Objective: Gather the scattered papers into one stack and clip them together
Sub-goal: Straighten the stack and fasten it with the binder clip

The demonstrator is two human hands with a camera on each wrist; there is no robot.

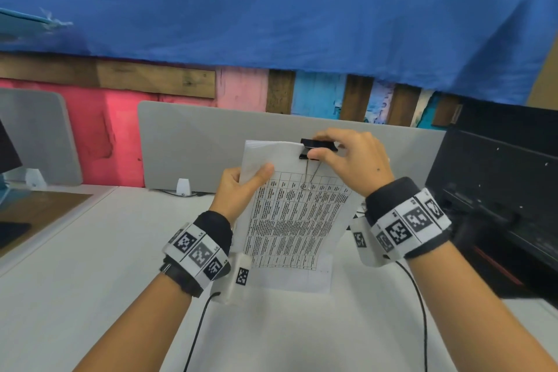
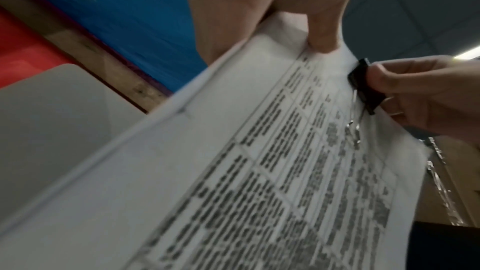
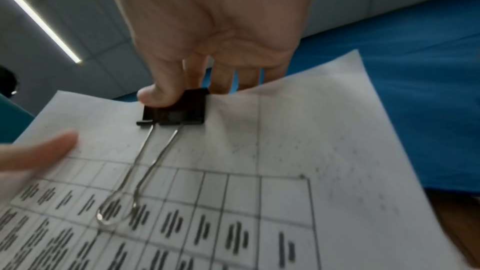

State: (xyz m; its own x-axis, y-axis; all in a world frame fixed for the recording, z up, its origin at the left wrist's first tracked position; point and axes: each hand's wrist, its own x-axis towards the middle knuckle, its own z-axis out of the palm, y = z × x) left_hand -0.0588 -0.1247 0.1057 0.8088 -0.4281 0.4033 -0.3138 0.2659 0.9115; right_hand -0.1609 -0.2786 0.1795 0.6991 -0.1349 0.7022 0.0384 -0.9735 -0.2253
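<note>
The left hand (image 1: 238,187) holds the papers (image 1: 290,214) at their left edge, its grip closed on them with the thumb (image 1: 259,174) pressed flat on the top sheet. The papers stand tilted above the white surface (image 1: 90,281). At the papers' top edge sits a black clip (image 1: 314,148), one wire handle folded down onto the page. The right hand (image 1: 353,160) pinches the clip, thumb in front and fingers behind the papers.
</note>
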